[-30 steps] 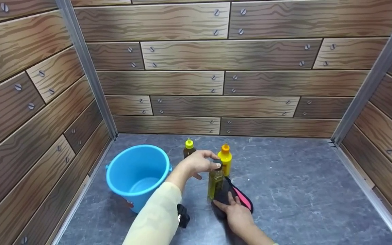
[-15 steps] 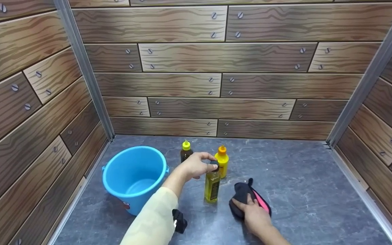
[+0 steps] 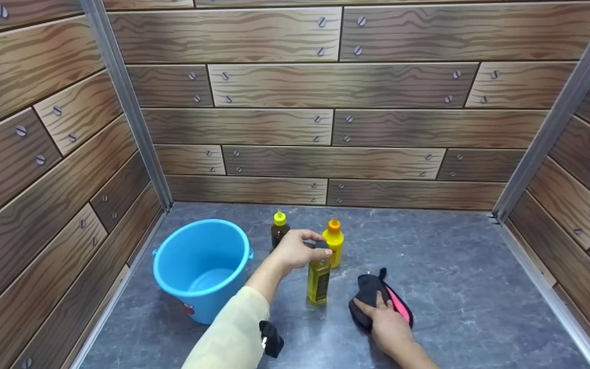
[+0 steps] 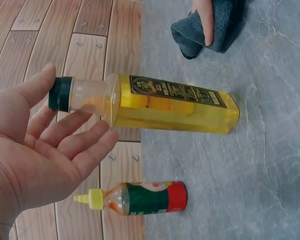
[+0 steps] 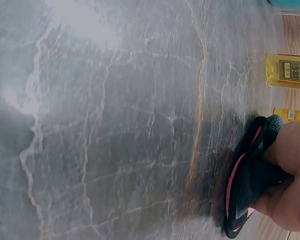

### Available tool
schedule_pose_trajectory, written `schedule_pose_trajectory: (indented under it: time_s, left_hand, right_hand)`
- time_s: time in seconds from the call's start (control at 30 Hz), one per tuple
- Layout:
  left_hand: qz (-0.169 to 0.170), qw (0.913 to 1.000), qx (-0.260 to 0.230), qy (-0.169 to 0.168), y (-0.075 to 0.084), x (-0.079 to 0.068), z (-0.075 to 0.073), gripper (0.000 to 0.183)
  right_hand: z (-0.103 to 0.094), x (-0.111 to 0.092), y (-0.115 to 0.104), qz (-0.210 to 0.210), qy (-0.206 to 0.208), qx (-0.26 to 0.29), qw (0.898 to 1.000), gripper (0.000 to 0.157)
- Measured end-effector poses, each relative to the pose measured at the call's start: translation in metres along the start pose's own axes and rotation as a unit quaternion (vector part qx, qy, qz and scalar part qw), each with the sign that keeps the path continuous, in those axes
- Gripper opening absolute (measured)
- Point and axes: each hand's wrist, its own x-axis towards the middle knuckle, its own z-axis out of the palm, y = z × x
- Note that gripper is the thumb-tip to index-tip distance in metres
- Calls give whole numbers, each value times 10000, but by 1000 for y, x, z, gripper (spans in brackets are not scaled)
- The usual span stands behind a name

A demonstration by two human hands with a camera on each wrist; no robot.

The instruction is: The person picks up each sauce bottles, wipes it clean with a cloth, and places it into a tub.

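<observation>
Thumb and index finger of my left hand point(image 3: 295, 251) straddle the dark cap of a bottle of yellow-green oil point(image 3: 318, 282), which stands upright. The left wrist view shows the same oil bottle point(image 4: 170, 112) with its black label, my other fingers loosely bent beside its neck. To the right, my right hand point(image 3: 391, 330) grips a black fuzzy cloth point(image 3: 369, 292) with a pink panel, dark trim and a small loop, on the surface. In the right wrist view my fingers press into the bunched cloth point(image 5: 247, 182); some fingertips are hidden in its folds.
A blue bucket point(image 3: 164, 282) stands at the left. Behind the left hand is a dark sauce bottle point(image 3: 278, 230) with a yellow nozzle cap. A yellow bottle point(image 3: 334, 238) with an orange cap stands just behind the oil. Wood-patterned walls point(image 3: 274, 125) enclose the grey surface point(image 3: 454, 266).
My right hand has moved right with the cloth, from against the oil bottle to apart from it. The left hand stays at the cap; its thumb now reaches farther across.
</observation>
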Motion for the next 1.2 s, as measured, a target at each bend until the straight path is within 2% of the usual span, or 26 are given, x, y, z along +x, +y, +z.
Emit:
schedule_pose_trajectory:
  time_s: [0.33, 0.7, 0.87, 1.0, 1.2]
  left_hand:
    - [38, 9998, 169, 55, 2, 3, 2, 37]
    - [78, 9997, -183, 171, 3, 1, -1, 32]
    - [-46, 9984, -559, -64, 10, -2, -11, 30]
    - [-123, 9966, -810, -130, 19, -6, -25, 31]
    - [30, 9930, -1160, -240, 32, -14, -50, 33]
  right_hand:
    - [-3, 3, 1, 154, -306, 67, 9994, 69]
    - [-3, 2, 0, 264, -399, 94, 9988, 70]
    - [-2, 1, 1, 301, -361, 31, 9989, 70]
    - [-2, 2, 0, 334, -412, -39, 9986, 71]
    - [0, 1, -2, 249, -212, -79, 9994, 69]
